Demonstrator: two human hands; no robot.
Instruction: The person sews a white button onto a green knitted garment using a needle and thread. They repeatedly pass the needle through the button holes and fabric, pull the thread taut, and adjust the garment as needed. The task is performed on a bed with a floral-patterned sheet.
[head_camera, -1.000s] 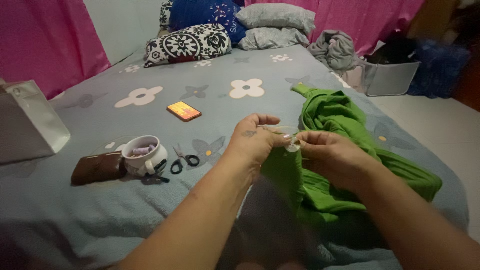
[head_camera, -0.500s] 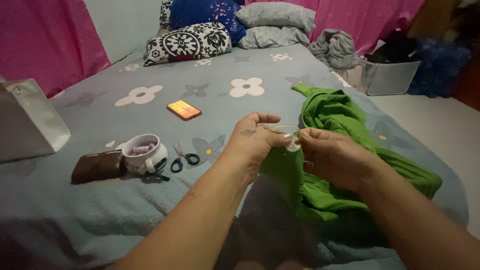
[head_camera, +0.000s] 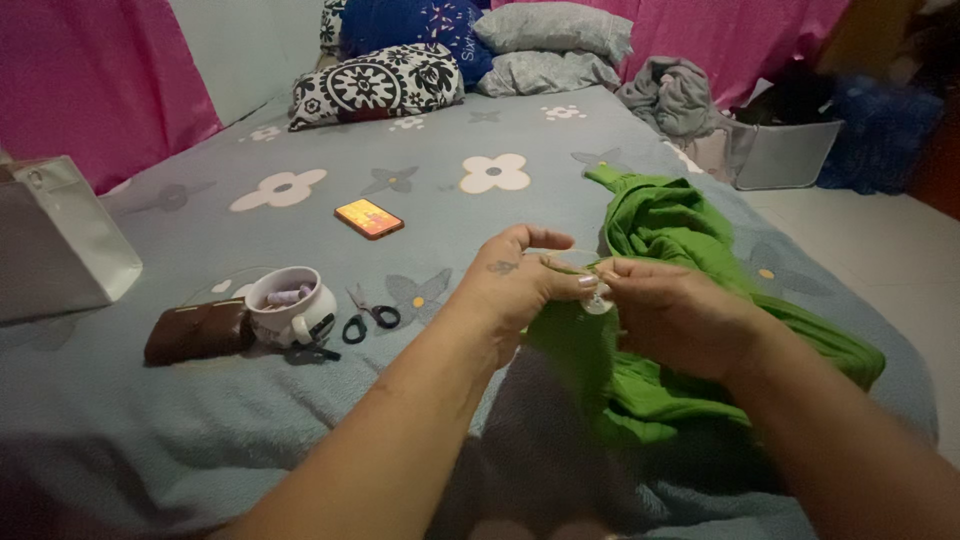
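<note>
Your left hand (head_camera: 515, 275) and right hand (head_camera: 675, 315) pinch together on a small pale round button (head_camera: 597, 298) at the edge of the crumpled green knitted garment (head_camera: 680, 250) on the bed (head_camera: 300, 420); keep that fabric taut, fingertips close

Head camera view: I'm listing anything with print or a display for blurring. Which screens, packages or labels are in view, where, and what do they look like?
Phone: flat on the grey flowered bedspread, beyond the hands; rectangular, screen lit orange.
Bag: left edge of the bed; boxy, glossy white.
Blue pillow: at the head of the bed; white lettering and a starburst pattern.
</note>
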